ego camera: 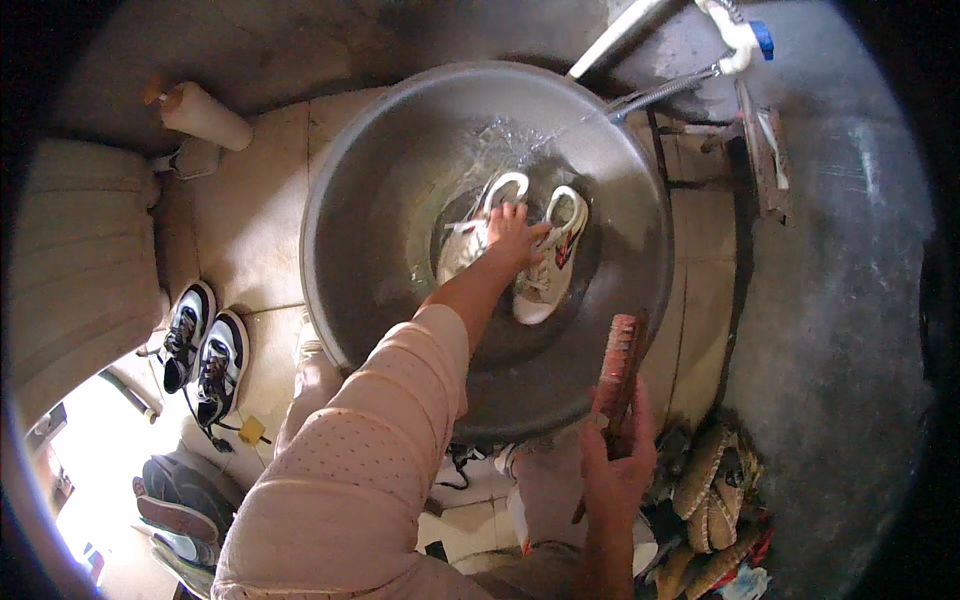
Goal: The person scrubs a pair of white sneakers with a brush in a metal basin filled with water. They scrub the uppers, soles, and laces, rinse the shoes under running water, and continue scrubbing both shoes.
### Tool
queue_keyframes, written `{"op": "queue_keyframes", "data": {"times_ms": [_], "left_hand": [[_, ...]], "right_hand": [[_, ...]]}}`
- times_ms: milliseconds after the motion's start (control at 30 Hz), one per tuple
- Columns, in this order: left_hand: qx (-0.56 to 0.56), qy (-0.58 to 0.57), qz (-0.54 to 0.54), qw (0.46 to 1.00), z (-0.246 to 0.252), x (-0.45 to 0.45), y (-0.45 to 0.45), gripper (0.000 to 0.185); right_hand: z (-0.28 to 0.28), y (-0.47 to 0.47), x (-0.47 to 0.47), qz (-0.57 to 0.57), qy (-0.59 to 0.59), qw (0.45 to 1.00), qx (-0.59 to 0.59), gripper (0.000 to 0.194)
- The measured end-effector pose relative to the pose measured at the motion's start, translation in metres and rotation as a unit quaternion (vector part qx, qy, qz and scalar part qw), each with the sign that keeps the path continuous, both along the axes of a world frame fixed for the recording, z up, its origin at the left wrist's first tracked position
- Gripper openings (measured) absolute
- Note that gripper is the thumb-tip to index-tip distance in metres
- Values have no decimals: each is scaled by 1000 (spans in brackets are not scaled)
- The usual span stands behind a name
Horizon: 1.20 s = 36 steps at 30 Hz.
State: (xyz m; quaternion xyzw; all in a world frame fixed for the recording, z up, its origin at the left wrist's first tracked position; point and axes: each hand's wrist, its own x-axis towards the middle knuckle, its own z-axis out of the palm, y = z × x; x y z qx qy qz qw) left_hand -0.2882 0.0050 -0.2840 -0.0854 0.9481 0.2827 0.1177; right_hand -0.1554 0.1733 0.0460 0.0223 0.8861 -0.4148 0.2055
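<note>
In a large round grey basin [360, 225] lie two white lace-up sneakers side by side, with water running in at the far side. My left hand [516, 234] reaches down between them, its fingers spread over the inner side of the left sneaker [457, 259] and its thumb by the laces of the right sneaker [541, 289]. Whether it grips either shoe cannot be told. Over the near right rim, my right hand [619, 450] holds a worn scrubbing brush [619, 352] upright, bristles facing left.
A faucet with a blue handle [763, 39] and a flexible hose [667, 91] stand at the back right. Black-and-white sneakers [219, 367] rest on the tiled floor at left, near a white bottle [204, 116]. More footwear is piled at lower right [709, 487] and lower left [180, 517].
</note>
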Motion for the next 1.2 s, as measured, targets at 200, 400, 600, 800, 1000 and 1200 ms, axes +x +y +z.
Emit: {"op": "queue_keyframes", "data": {"times_ms": [200, 400, 600, 800, 1000, 1200], "left_hand": [[70, -8, 20, 997, -45, 37, -21, 46], [78, -43, 99, 991, 5, 49, -35, 29], [121, 70, -34, 990, -21, 69, -18, 84], [158, 11, 151, 976, -32, 58, -17, 85], [223, 45, 114, 967, -64, 74, -36, 67], [-197, 176, 9, 964, -35, 97, -23, 44]], "right_hand": [[-2, -15, 0, 12, -56, 997, -49, 69], [-16, -17, -2, -1, -35, 999, -20, 68], [-10, -39, 0, 92, -67, 993, -25, 71], [-22, -38, 5, 58, -97, 993, -28, 68], [-44, -40, -3, 103, -96, 988, -58, 66], [-111, -14, -4, 155, -92, 982, 48, 54]]}}
